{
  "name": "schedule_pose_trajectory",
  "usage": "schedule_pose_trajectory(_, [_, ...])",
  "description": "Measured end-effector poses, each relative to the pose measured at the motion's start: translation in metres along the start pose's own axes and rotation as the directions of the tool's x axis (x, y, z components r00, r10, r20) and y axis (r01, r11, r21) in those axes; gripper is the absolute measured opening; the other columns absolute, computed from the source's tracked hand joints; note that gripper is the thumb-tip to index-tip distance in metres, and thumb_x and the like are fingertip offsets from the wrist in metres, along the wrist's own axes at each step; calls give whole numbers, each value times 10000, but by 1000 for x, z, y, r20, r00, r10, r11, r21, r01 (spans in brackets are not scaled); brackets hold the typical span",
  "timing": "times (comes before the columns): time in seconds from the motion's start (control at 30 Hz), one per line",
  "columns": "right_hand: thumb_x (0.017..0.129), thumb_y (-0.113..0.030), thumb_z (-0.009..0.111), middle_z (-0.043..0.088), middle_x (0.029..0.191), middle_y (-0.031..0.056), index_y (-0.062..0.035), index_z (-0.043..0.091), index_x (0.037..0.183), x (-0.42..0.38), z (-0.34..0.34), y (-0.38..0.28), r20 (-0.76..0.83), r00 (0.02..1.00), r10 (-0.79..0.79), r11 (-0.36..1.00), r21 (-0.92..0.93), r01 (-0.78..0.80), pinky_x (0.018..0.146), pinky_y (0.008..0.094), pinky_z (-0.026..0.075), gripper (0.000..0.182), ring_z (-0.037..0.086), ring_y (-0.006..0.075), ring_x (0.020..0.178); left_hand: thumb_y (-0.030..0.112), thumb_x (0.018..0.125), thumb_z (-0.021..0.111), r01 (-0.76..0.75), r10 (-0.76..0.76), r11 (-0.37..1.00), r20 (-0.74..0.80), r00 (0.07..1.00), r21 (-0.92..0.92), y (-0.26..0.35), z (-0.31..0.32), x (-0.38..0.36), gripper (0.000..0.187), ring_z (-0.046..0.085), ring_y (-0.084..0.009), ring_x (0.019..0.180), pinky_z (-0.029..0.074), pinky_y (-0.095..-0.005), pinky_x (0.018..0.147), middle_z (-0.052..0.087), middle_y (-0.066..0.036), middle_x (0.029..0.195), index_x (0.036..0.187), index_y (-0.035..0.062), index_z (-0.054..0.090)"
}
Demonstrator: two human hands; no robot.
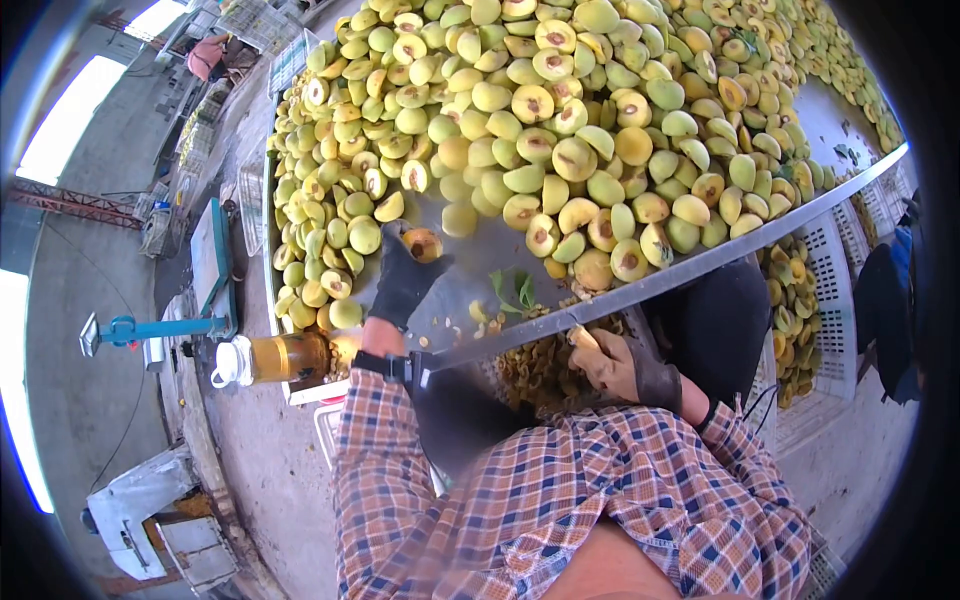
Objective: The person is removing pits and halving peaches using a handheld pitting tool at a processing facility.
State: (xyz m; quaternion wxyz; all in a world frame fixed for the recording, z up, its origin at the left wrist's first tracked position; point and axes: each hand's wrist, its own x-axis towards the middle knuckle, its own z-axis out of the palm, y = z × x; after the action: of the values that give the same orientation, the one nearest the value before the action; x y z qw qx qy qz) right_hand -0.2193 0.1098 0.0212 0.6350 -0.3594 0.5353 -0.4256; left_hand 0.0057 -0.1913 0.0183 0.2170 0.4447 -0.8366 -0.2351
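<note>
My left hand (405,278), in a dark glove, is closed around a halved peach (424,246) whose brown pit cavity faces up. It is over the metal table (440,310), at the edge of a large heap of yellow-green halved peaches (530,110). My right hand (622,372), in a tan and dark glove, is closed on a small tool with a pale handle (584,338) at the table's front rim. The tool's working end is too small to make out. Green leaves (516,288) and small scraps lie on the metal between my hands.
A jar of amber liquid (275,360) with a white lid stands at the left corner. Beyond it is a blue platform scale (210,262). White crates (828,290) with fruit stand at the right. Fruit pieces (540,375) lie below the rim. A person (207,57) is far back.
</note>
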Motion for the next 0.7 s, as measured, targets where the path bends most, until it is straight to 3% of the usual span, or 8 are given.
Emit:
schedule_pose_trajectory(0.07, [972, -283, 512, 494, 623, -14, -45, 573, 985, -6, 7, -33, 92, 987, 133, 983, 118, -143, 439, 208, 364, 247, 430, 41, 478, 179, 729, 858, 30, -39, 953, -24, 999, -301, 51, -4, -34, 665, 586, -165, 798, 511, -301, 674, 578, -88, 970, 1186, 54, 390])
schedule_pose_trajectory(0.13, [984, -317, 494, 483, 597, -13, -50, 568, 958, -1, 18, -36, 146, 989, 23, 988, 145, -44, 384, 206, 320, 278, 402, 43, 424, 178, 773, 821, 150, -110, 800, 103, 989, -582, 75, -2, -56, 579, 579, -125, 724, 484, -254, 599, 593, -62, 923, 1186, 50, 436])
schedule_pose_trajectory(0.2, [988, -325, 491, 484, 596, -14, -49, 565, 949, 0, 27, -46, 206, 977, -48, 985, 170, 13, 387, 207, 320, 289, 405, 44, 428, 227, 885, 697, 406, -185, 463, 362, 914, -788, 109, -5, -77, 362, 541, -60, 642, 414, -184, 529, 595, 21, 823, 1183, 57, 580])
schedule_pose_trajectory(0.27, [990, -332, 487, 484, 597, -14, -51, 558, 937, 1, 34, -49, 186, 977, -103, 978, 198, 65, 385, 204, 317, 295, 403, 44, 424, 178, 888, 670, 436, -229, 254, 384, 895, -863, 131, 4, -92, 350, 587, -96, 741, 478, -221, 630, 621, -10, 936, 1192, 45, 560])
schedule_pose_trajectory(0.37, [988, -349, 491, 479, 595, -17, -55, 547, 927, 0, 35, -48, 136, 981, -136, 973, 204, 106, 379, 204, 311, 305, 396, 43, 417, 145, 890, 633, 311, -133, 281, 284, 950, -908, 125, 28, -106, 377, 615, -152, 923, 508, -273, 803, 615, -61, 1083, 1234, 28, 532])
schedule_pose_trajectory(0.47, [981, -381, 498, 455, 583, -28, -60, 531, 942, -4, 34, -47, 121, 983, -138, 970, 216, 110, 365, 212, 300, 325, 381, 47, 404, 112, 902, 581, 197, 9, 476, 229, 973, -857, 133, 32, -115, 414, 588, -205, 1079, 484, -325, 931, 582, -97, 1187, 1295, 19, 492])
schedule_pose_trajectory(0.57, [985, -380, 493, 441, 579, -37, -62, 526, 954, -3, 35, -41, 120, 984, -129, 966, 239, 98, 356, 217, 290, 321, 372, 49, 396, 143, 916, 564, 208, 71, 397, 256, 964, -894, 147, 25, -122, 450, 586, -221, 1088, 483, -350, 941, 586, -112, 1190, 1341, 31, 467])
schedule_pose_trajectory(0.7, [994, -365, 481, 447, 594, -35, -58, 533, 966, 1, 44, -30, 110, 987, -118, 957, 279, 83, 375, 215, 294, 313, 383, 47, 421, 298, 989, 497, 250, -5, 41, 250, 968, -967, 165, 26, -132, 445, 573, -239, 1117, 461, -375, 979, 583, -123, 1220, 1336, 20, 469])
